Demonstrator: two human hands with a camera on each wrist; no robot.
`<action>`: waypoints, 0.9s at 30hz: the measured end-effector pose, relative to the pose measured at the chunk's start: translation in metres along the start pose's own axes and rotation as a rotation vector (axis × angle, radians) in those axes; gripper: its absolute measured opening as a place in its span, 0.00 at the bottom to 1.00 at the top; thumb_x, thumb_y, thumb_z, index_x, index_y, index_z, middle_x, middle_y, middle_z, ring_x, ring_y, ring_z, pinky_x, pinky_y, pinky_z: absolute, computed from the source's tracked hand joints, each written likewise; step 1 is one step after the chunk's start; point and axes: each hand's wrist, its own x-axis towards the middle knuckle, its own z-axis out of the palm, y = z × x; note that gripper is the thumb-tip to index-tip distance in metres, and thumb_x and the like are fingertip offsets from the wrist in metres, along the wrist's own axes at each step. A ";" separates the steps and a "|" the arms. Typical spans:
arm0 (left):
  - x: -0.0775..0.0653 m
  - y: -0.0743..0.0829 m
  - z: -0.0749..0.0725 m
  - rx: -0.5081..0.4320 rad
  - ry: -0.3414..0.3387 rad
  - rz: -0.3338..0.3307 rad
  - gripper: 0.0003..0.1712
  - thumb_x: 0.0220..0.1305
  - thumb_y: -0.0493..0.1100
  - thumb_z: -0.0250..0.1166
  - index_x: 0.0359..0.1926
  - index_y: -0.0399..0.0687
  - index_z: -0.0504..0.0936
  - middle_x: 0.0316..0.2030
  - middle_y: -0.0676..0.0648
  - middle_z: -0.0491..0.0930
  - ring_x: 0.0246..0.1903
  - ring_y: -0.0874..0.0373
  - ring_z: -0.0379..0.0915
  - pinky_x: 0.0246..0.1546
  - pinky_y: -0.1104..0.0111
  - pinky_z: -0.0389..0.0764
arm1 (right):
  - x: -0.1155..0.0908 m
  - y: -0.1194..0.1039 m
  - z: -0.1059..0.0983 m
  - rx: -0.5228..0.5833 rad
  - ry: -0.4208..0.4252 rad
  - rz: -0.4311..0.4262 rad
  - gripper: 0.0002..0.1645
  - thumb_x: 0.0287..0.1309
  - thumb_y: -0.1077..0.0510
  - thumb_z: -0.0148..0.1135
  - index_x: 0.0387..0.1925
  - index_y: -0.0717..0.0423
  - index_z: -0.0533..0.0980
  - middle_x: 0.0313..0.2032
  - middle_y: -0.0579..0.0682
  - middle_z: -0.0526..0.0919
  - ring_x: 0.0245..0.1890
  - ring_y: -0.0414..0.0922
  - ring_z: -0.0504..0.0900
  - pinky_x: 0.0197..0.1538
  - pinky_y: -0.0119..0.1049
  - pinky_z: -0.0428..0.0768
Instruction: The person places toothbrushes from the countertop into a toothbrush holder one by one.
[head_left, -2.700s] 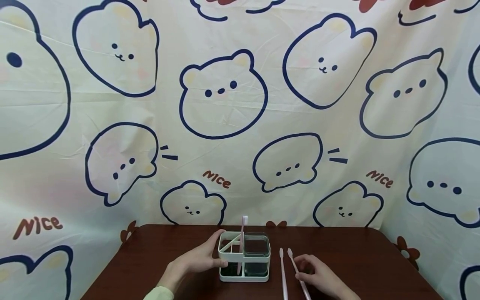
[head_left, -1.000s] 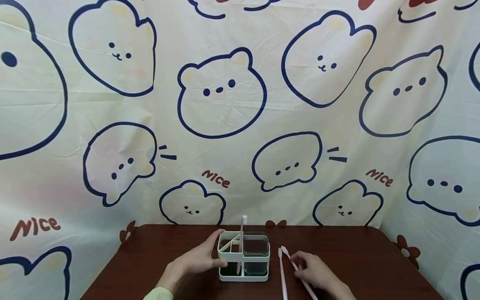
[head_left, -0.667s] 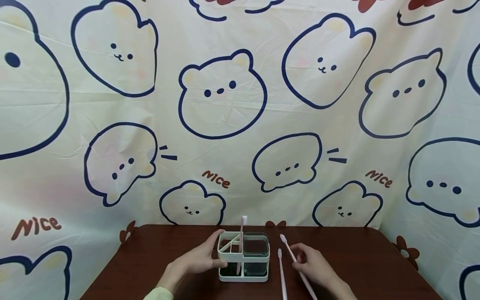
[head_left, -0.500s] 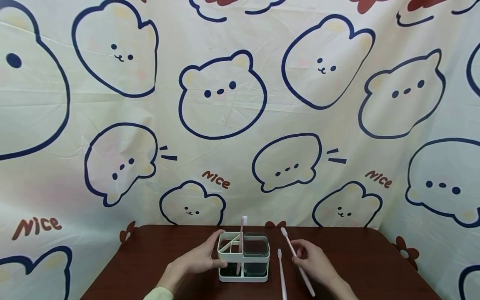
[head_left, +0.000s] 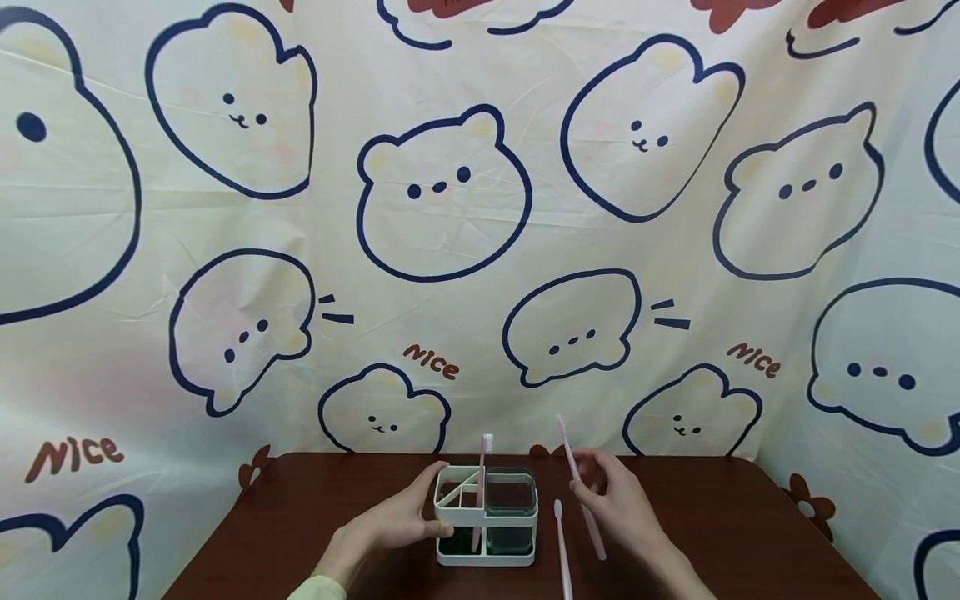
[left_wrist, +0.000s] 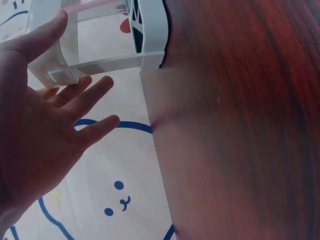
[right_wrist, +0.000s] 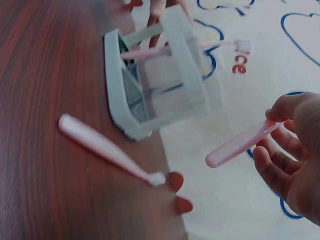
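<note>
My left hand [head_left: 390,518] holds the left end of a pale toothbrush holder [head_left: 510,521], thumb at the front and fingers behind. One pink toothbrush [head_left: 481,479] stands in the holder, bristles up, left of its clear cup [head_left: 512,493]. To the right, my right hand [head_left: 622,508] pinches a second pink toothbrush [right_wrist: 235,149] between thumb and fingers. That brush is tilted, its head up and to the left, and it is off the table. A third toothbrush [head_left: 562,554] lies on the table between the holder and my right hand.
The dark brown wooden table [head_left: 337,479] ends at a back edge against a pale cloth curtain [head_left: 442,325] printed with bear outlines. The same cloth hangs at both sides. Divider bars [head_left: 459,487] split the holder's left top.
My right hand has lifted its toothbrush from the table, moving it up and slightly forward, and tilted it more upright. The left hand and the holder stay in place.
</note>
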 end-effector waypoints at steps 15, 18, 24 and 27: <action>-0.001 0.002 -0.001 0.018 0.004 -0.003 0.53 0.59 0.51 0.72 0.75 0.53 0.48 0.71 0.39 0.59 0.65 0.42 0.61 0.64 0.31 0.56 | 0.000 -0.047 0.017 0.124 -0.025 -0.192 0.24 0.59 0.65 0.68 0.54 0.46 0.73 0.36 0.47 0.80 0.29 0.39 0.79 0.32 0.30 0.82; -0.002 0.002 -0.002 0.027 0.008 -0.004 0.54 0.58 0.52 0.72 0.75 0.52 0.47 0.71 0.38 0.58 0.65 0.41 0.61 0.64 0.31 0.57 | 0.003 -0.057 0.024 0.133 -0.028 -0.233 0.24 0.59 0.64 0.68 0.55 0.46 0.72 0.37 0.46 0.80 0.29 0.39 0.79 0.34 0.30 0.82; -0.001 0.003 0.000 0.033 0.009 -0.019 0.55 0.58 0.53 0.73 0.76 0.52 0.47 0.72 0.37 0.57 0.66 0.40 0.60 0.65 0.31 0.56 | 0.005 -0.074 0.034 0.179 -0.026 -0.290 0.23 0.59 0.65 0.68 0.53 0.46 0.72 0.37 0.46 0.79 0.28 0.43 0.81 0.32 0.30 0.83; -0.001 0.003 0.000 0.033 0.010 -0.022 0.55 0.58 0.53 0.72 0.76 0.52 0.47 0.72 0.37 0.57 0.66 0.40 0.60 0.65 0.31 0.55 | 0.007 -0.080 0.039 0.199 -0.022 -0.317 0.22 0.60 0.65 0.68 0.53 0.47 0.71 0.38 0.46 0.79 0.29 0.43 0.82 0.33 0.31 0.83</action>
